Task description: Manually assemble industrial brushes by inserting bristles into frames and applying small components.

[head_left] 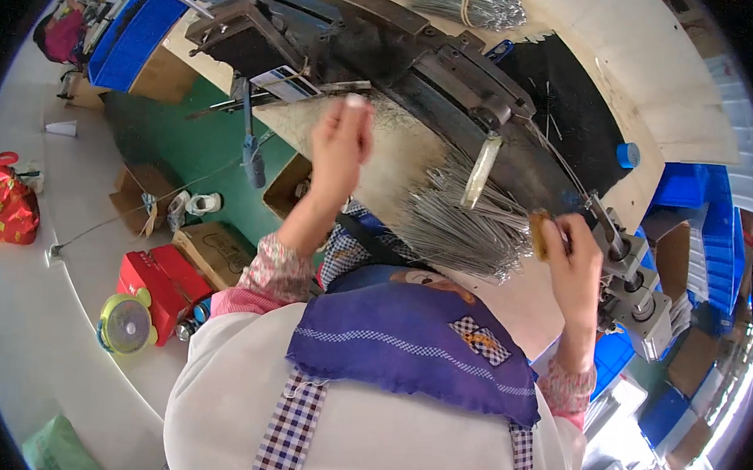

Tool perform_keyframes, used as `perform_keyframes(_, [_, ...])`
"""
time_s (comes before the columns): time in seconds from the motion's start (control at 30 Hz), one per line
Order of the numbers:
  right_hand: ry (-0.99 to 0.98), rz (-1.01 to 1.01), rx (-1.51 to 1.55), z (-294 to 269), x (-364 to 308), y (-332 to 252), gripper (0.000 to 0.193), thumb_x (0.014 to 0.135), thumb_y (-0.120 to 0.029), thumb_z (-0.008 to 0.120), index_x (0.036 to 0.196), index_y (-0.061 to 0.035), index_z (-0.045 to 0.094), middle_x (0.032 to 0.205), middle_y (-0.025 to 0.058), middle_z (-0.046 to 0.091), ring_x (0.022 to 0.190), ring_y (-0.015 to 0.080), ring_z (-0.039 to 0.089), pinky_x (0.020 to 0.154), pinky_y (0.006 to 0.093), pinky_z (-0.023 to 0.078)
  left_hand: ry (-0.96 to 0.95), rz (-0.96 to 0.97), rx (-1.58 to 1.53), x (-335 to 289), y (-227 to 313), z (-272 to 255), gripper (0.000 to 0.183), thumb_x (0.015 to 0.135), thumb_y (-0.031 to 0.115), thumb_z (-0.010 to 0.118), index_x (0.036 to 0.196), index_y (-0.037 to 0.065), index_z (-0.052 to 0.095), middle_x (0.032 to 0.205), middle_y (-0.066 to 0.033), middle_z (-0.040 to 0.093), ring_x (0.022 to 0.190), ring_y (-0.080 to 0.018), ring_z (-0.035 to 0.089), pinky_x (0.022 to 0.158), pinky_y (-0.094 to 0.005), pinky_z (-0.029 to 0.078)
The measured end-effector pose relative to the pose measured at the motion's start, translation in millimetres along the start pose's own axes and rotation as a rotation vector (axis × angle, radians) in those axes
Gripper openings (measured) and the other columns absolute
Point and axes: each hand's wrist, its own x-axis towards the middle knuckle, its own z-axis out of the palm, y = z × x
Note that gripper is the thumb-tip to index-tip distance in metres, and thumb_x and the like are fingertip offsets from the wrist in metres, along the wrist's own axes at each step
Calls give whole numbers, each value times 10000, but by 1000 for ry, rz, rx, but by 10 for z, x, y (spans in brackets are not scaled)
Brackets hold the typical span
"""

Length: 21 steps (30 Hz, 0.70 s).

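My left hand (338, 151) is raised over the near left part of the bench, fingers drawn together. A small white cap or piece (354, 102) shows at its fingertips; what they pinch, if anything, is too small to make out. Just beyond it lies a thin metal strip (347, 87) at the edge of the dark machine (438, 79). On the right, my right hand (575, 264) is curled beside a large bundle of thin metal wires (464, 219). A yellow-brown piece (539, 235) sits at its fingertips, held or worn, I cannot tell which.
A clear plastic-looking strip (481, 172) hangs from the machine over the wires. Metal cylinder fittings (636, 294) stand right of my right hand. More tied wires (473, 1) lie at the back, and a blue cap (628, 156) at far right. A blue-handled lever (253, 159) hangs at left.
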Motion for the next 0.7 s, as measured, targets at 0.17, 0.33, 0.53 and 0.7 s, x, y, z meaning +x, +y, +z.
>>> perform_keyframes(0.17, [255,50,81,-359,-2,-213,135,886,-99,620,851,11,549,692,72,538,628,100,465,597,252,413,-758,-158,2,-540,436,677,251,994,231,487,899,30,603,568,42,451,457,-35,388,419,-201,293])
perform_keyframes(0.33, [140,118,192,-339,-278,-30,91,873,-63,620,850,7,566,683,56,531,624,97,468,594,249,409,-366,59,504,-670,380,5,284,963,228,543,797,15,634,554,25,453,480,-42,413,438,-257,323])
perform_keyframes(0.53, [77,101,242,-123,-127,-7,111,886,-80,614,841,7,563,678,44,524,629,78,454,586,240,400,349,1031,1526,-831,493,-662,406,714,223,789,1025,41,600,889,-139,585,759,-300,573,614,-377,453])
perform_keyframes(0.7, [-86,-7,327,10,12,-209,114,888,-73,615,845,16,560,698,33,525,650,65,448,599,222,399,554,757,1685,-291,298,-1208,700,780,149,694,1391,86,357,1077,-220,590,921,-346,601,753,-424,488])
